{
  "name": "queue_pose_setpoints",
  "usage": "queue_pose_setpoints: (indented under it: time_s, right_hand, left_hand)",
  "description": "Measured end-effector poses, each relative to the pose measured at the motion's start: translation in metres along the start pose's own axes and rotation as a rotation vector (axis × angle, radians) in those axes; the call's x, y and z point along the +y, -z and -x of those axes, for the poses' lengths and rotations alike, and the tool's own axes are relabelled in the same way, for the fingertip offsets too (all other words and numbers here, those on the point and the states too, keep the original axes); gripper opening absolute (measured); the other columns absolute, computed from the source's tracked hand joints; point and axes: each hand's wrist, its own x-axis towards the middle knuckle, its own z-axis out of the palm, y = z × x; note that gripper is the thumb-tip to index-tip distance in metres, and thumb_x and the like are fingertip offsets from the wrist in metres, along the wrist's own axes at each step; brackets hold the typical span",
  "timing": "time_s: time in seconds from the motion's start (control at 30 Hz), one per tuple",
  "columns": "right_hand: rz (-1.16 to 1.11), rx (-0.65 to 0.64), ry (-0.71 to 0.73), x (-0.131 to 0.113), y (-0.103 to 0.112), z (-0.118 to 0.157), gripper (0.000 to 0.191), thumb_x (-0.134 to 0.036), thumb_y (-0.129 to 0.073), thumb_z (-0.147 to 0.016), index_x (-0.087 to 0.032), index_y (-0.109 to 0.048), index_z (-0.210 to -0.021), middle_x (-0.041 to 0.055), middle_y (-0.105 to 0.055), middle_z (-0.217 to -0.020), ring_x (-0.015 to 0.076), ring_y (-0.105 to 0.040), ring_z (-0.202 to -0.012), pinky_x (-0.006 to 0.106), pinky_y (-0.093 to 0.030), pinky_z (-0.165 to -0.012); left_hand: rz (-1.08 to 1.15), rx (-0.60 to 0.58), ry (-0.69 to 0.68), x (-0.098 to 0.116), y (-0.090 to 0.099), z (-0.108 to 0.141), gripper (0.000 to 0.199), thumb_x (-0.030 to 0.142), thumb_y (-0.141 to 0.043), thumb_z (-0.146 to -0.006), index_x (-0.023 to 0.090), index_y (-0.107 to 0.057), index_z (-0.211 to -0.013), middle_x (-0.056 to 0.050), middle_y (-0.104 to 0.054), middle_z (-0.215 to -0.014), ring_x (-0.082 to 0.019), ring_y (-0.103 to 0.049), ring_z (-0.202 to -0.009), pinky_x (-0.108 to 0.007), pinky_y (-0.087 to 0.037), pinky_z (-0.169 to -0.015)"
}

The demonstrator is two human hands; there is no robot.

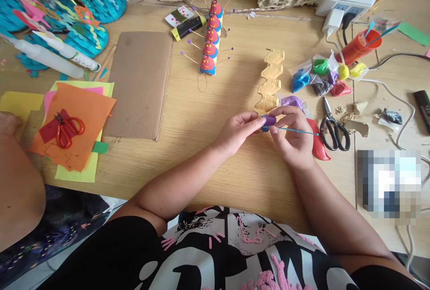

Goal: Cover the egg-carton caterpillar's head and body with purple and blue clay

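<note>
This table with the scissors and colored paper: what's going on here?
Someone is doing handiwork at it. Their left hand pinches a purple piece at the near end of a bumpy strip, while the right hand holds a thin blue tool by it. A row of red-and-blue faces sits farther back to the left. Black scissors lie beside the right hand.

Beyond my left hand point(237, 134) and right hand point(297, 142) lies the carton strip point(273, 71) — to its left is the row of figures point(211, 36), then the cardboard sheet point(139, 84). Scissors point(329, 119) lie right of my right hand; papers point(90, 106) are far left.
</note>
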Motion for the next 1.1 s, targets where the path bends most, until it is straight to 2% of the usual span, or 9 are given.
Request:
queue_pose_setpoints:
  time_s: [0.2,0.37,0.83,1.1]
  right_hand:
    - [-0.005,-0.005,-0.02,0.0004,-0.0005,0.001,0.01,-0.032,-0.075,-0.094,-0.028,-0.066,-0.095,0.0059,-0.073,-0.114,0.0265,-0.072,-0.105,0.053,-0.059,-0.096]
    - [-0.015,-0.007,-0.025,-0.0049,0.0002,-0.0001,0.009,-0.031,-0.075,-0.095,-0.028,-0.067,-0.093,0.0063,-0.073,-0.113,0.0268,-0.072,-0.105,0.054,-0.058,-0.097]
    - [0.078,0.023,0.061,-0.0007,-0.0036,-0.0034,0.008,-0.028,-0.074,-0.094,-0.03,-0.067,-0.097,0.0034,-0.074,-0.102,0.0241,-0.071,-0.095,0.053,-0.063,-0.092]
    - [0.02,0.021,0.018,0.0023,-0.0033,0.0003,0.01,-0.034,-0.076,-0.094,-0.029,-0.067,-0.095,0.0034,-0.072,-0.105,0.0248,-0.071,-0.098,0.055,-0.061,-0.097]
  left_hand:
    - [-0.015,0.014,0.018,-0.0018,0.003,-0.0018,0.045,0.064,-0.083,-0.079,0.019,-0.076,-0.083,-0.001,-0.072,-0.081,-0.011,-0.061,-0.075,-0.025,-0.047,-0.07]
    - [-0.01,0.006,0.013,-0.0039,0.0045,-0.0021,0.041,0.061,-0.083,-0.081,0.021,-0.079,-0.086,-0.001,-0.075,-0.085,-0.011,-0.063,-0.078,-0.025,-0.048,-0.071]
    - [-0.037,0.028,0.039,-0.001,0.002,0.0004,0.039,0.059,-0.083,-0.08,0.02,-0.077,-0.082,0.0,-0.072,-0.08,-0.01,-0.062,-0.073,-0.025,-0.046,-0.067]
    - [-0.044,0.026,0.019,-0.0027,0.0019,0.0001,0.04,0.06,-0.083,-0.081,0.02,-0.077,-0.082,0.0,-0.071,-0.08,-0.01,-0.061,-0.074,-0.024,-0.046,-0.068]
